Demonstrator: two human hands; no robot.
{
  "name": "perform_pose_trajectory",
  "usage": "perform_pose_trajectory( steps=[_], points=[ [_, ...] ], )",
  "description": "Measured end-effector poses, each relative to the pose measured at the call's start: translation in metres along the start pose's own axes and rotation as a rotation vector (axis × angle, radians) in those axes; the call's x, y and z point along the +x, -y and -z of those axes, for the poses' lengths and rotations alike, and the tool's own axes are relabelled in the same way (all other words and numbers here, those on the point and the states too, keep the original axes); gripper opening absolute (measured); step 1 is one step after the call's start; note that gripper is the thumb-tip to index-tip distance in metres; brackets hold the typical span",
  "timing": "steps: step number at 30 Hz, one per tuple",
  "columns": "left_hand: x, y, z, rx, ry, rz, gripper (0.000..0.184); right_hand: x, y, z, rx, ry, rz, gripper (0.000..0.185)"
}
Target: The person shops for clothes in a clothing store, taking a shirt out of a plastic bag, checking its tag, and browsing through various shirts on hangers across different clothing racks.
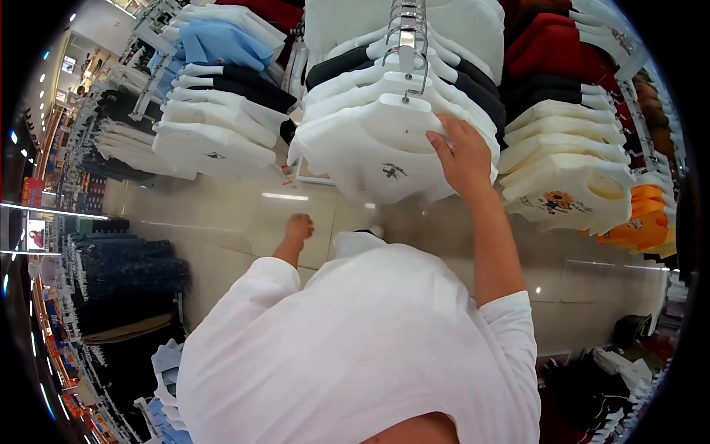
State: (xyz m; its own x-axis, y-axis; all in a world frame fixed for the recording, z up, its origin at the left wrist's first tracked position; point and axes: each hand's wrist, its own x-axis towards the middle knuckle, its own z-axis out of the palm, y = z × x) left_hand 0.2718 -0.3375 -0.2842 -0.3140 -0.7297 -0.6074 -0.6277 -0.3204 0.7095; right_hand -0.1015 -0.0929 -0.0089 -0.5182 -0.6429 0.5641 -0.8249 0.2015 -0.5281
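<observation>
My right hand [467,154] is at the shoulder of the front white T-shirt [344,144], closed on its fabric with the thumb in front and the fingers over the top. This shirt hangs on a white hanger [405,106] with a metal hook and has a small dark print on the chest. Behind it, several more white and black shirts hang on the same metal rail [407,48]. My left hand [299,226] hangs low over the floor, its fingers loosely curled with nothing visible in them.
On the left rack hang white, black and light blue shirts [225,43]. To the right are cream shirts [566,189], dark red shirts [562,48] and orange shirts [637,214]. Folded-looking jeans [129,270] hang at far left. Glossy tiled floor [237,222] lies below.
</observation>
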Motion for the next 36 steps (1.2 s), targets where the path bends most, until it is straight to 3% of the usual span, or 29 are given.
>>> perform_pose_trajectory(
  steps=[1, 2, 3, 4, 5, 7, 9, 12, 15, 18, 26, 29, 33, 36],
  points=[
    [0.018, 0.002, 0.011, 0.028, -0.055, -0.156, 0.018, 0.001, 0.002, 0.001, 0.015, 0.022, -0.028, 0.032],
    [-0.002, -0.042, 0.008, -0.186, -0.256, -0.180, 0.022, 0.001, 0.005, 0.002, 0.033, 0.047, -0.056, 0.032],
    [0.032, -0.047, 0.017, -0.019, -0.501, -0.415, 0.026, 0.001, 0.006, 0.002, 0.029, 0.066, -0.064, 0.033],
    [-0.013, -0.116, 0.018, 0.031, -0.542, -0.397, 0.034, 0.001, 0.007, 0.004, 0.023, 0.080, -0.072, 0.034],
    [-0.028, -0.154, 0.016, -0.068, -0.603, -0.649, 0.031, 0.003, 0.008, 0.005, 0.016, 0.088, -0.081, 0.035],
    [-0.077, -0.231, 0.013, -0.151, -0.499, -0.835, 0.028, 0.004, 0.013, 0.010, 0.061, 0.098, -0.097, 0.040],
    [-0.101, -0.271, 0.008, 0.035, -0.477, -1.131, 0.027, -0.001, 0.015, 0.017, 0.052, 0.101, -0.113, 0.044],
    [-0.133, -0.305, -0.011, 0.394, -0.351, -1.415, 0.030, -0.013, 0.001, 0.026, -0.031, 0.114, -0.140, 0.050],
    [-0.133, -0.314, -0.028, 0.571, -0.321, -1.526, 0.036, -0.028, -0.013, 0.030, -0.095, 0.130, -0.202, 0.052],
    [-0.127, -0.315, -0.029, 0.721, -0.241, -1.404, 0.040, -0.035, -0.017, 0.034, -0.139, 0.156, -0.251, 0.050],
    [-0.122, -0.317, -0.031, 0.680, -0.155, -1.427, 0.037, -0.019, 0.001, 0.032, -0.181, 0.180, -0.286, 0.042],
    [-0.123, -0.317, -0.029, 0.661, -0.137, -1.415, 0.038, -0.021, -0.005, 0.030, -0.222, 0.170, -0.235, 0.043],
    [-0.123, -0.314, -0.020, 0.668, -0.085, -1.299, 0.043, -0.020, -0.003, 0.032, -0.220, 0.210, -0.325, 0.047],
    [-0.120, -0.309, -0.014, 0.621, -0.124, -1.355, 0.049, -0.016, 0.001, 0.034, -0.247, 0.207, -0.303, 0.052]
  ],
)
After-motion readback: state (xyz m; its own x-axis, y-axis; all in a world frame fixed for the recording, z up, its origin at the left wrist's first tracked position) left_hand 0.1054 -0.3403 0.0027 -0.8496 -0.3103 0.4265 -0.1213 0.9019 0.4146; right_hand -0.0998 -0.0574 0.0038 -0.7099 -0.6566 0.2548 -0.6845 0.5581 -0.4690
